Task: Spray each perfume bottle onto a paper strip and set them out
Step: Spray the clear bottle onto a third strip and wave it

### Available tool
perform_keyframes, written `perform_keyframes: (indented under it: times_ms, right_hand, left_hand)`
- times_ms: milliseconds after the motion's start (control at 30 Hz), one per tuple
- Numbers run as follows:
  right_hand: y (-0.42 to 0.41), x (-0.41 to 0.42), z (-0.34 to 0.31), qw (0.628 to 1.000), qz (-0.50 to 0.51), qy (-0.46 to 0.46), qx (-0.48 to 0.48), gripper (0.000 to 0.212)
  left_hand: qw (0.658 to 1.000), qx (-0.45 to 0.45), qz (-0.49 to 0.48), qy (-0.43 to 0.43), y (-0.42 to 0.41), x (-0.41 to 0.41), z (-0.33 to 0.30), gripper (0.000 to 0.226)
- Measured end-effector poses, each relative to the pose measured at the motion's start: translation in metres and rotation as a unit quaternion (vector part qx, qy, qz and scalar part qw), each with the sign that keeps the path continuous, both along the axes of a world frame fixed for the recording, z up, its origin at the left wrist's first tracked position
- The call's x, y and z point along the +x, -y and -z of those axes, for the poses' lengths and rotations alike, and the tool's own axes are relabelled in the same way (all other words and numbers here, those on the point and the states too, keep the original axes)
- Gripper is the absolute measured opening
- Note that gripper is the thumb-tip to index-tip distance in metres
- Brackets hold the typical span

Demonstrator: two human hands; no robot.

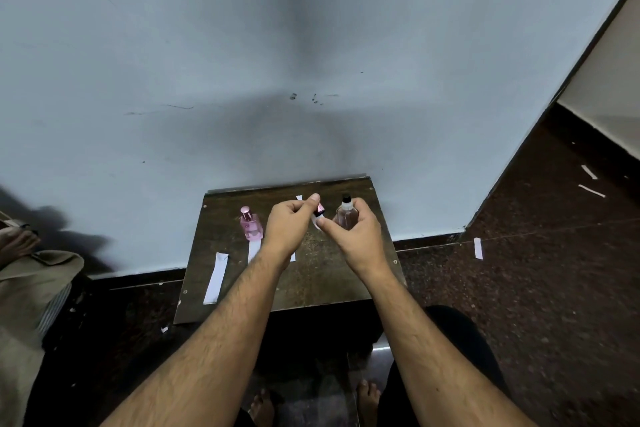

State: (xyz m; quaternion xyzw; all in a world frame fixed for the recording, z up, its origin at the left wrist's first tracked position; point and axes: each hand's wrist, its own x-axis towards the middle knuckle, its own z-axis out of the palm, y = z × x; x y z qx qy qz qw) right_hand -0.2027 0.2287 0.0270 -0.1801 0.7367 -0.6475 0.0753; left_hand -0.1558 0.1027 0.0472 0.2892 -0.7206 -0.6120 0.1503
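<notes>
home room, plain | scuffed blue wall [207, 45] – dark speckled floor [519, 288] – low wooden table [329, 281]

Pink perfume bottle [251, 225] and clear black-capped bottle [345, 215] stand upright above white paper strips [216, 277].

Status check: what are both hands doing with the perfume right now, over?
Left hand and right hand together hold a small pink-capped bottle with a white paper strip. Clear black-capped bottle stands behind right hand. Nothing blocking.
</notes>
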Motion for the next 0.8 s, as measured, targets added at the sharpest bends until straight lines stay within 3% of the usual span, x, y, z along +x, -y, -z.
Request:
perform_keyframes:
  times_ms: [200, 433, 500, 600, 800]
  right_hand:
    - [0.004, -0.006, 0.005, 0.996, 0.03, -0.04, 0.075, 0.036]
    - [0.006, -0.01, 0.01, 0.994, 0.039, -0.046, 0.092, 0.023]
    - [0.007, -0.017, 0.014, 0.992, 0.05, -0.032, 0.109, 0.02]
    - [0.006, -0.034, 0.027, 0.986, 0.084, -0.012, 0.143, 0.017]
    - [0.006, -0.071, 0.052, 0.962, 0.106, -0.017, 0.249, 0.02]
  left_hand:
    - [0.998, -0.047, 0.019, 0.036, -0.003, -0.005, 0.013, 0.039]
    - [0.997, -0.048, 0.02, 0.054, -0.003, -0.007, 0.021, 0.042]
    - [0.997, -0.05, 0.013, 0.06, -0.001, -0.007, 0.027, 0.038]
    - [0.996, -0.062, -0.002, 0.068, 0.006, -0.007, 0.039, 0.014]
    - [0.992, -0.092, -0.019, 0.081, 0.016, -0.005, 0.056, 0.022]
